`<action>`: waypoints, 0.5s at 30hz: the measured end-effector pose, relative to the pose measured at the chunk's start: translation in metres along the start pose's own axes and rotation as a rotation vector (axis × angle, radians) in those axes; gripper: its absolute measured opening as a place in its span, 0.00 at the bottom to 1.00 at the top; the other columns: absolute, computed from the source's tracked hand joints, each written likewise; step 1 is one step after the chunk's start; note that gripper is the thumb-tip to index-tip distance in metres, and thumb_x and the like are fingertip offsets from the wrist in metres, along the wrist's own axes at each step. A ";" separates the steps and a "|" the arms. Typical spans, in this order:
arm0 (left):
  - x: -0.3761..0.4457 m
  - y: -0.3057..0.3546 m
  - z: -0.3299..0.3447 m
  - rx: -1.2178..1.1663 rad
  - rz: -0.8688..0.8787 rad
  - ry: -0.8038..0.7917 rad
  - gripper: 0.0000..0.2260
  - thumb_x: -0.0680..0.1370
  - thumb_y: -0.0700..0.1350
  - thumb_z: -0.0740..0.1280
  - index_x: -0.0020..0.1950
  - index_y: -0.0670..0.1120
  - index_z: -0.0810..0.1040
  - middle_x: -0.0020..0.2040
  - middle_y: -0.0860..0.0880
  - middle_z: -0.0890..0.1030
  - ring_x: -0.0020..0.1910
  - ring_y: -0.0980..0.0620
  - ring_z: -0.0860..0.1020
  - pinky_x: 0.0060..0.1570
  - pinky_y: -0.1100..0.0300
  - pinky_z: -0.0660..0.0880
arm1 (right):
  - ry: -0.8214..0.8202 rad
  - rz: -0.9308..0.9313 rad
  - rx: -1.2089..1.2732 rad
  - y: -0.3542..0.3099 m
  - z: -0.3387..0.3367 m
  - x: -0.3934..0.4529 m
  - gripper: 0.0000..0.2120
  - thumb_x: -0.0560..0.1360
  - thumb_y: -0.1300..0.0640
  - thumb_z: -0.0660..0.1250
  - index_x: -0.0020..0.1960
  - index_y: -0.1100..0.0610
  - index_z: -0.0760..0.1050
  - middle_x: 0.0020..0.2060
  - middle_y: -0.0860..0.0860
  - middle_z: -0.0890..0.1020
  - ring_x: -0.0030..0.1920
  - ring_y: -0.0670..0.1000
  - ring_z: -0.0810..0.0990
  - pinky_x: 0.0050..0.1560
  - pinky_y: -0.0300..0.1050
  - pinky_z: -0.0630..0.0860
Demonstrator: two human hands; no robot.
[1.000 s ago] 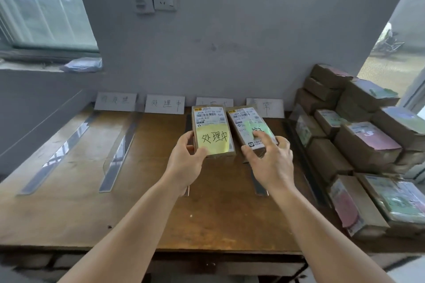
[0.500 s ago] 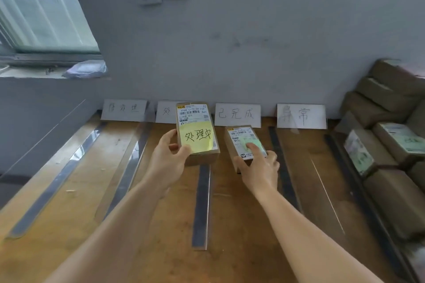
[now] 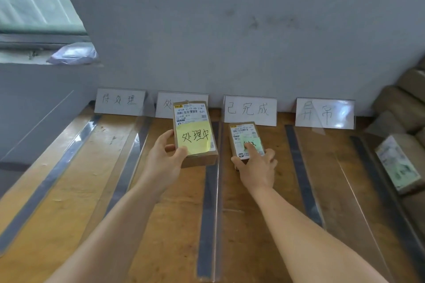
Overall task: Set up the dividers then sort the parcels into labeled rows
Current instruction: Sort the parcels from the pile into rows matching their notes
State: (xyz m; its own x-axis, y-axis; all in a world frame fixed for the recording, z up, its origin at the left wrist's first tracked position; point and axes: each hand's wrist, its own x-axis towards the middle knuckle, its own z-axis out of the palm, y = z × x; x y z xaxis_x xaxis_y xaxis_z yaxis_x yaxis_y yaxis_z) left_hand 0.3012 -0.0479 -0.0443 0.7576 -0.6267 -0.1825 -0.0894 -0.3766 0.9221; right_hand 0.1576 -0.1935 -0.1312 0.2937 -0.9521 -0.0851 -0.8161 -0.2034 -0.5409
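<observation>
Head view: the left hand (image 3: 164,161) grips a yellow-noted parcel (image 3: 195,132) raised over the desk (image 3: 253,213) before the second label; the right hand (image 3: 257,166) holds a green-noted parcel (image 3: 245,136) set down in the third row.

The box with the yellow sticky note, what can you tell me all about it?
The box with the yellow sticky note is a flat, brown cardboard parcel. A white shipping label with barcodes covers the far part of its top face, and the yellow note below it has three handwritten black characters. The left hand grips its near left corner, thumb on top, holding it tilted toward the camera. It sits in front of the second row sign, hiding part of it, over the second row of the wooden table.
</observation>
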 end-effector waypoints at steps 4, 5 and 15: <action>0.010 -0.005 -0.001 0.007 -0.027 -0.012 0.23 0.79 0.47 0.65 0.73 0.57 0.63 0.61 0.52 0.77 0.60 0.50 0.75 0.56 0.52 0.77 | 0.020 -0.014 -0.024 -0.003 0.012 0.004 0.28 0.76 0.39 0.62 0.73 0.44 0.61 0.69 0.59 0.55 0.64 0.62 0.62 0.63 0.56 0.71; 0.012 -0.005 -0.002 0.010 -0.031 -0.012 0.23 0.79 0.47 0.65 0.72 0.57 0.63 0.60 0.52 0.77 0.60 0.50 0.75 0.56 0.52 0.76 | 0.027 -0.023 -0.030 -0.004 0.014 0.004 0.27 0.76 0.39 0.62 0.73 0.44 0.62 0.70 0.59 0.54 0.65 0.62 0.61 0.64 0.57 0.70; 0.016 -0.001 0.000 0.031 -0.040 -0.016 0.22 0.80 0.47 0.64 0.72 0.58 0.63 0.61 0.53 0.77 0.60 0.52 0.74 0.55 0.55 0.76 | -0.068 -0.093 -0.137 -0.007 0.007 0.007 0.25 0.79 0.44 0.58 0.75 0.41 0.56 0.74 0.58 0.52 0.70 0.61 0.60 0.64 0.54 0.71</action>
State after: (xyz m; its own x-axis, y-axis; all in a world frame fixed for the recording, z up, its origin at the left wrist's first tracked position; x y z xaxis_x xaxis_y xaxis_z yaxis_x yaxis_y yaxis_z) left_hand 0.3132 -0.0577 -0.0479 0.7508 -0.6211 -0.2248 -0.0791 -0.4224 0.9030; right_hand 0.1687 -0.1976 -0.1344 0.4004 -0.9110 -0.0988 -0.8425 -0.3236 -0.4306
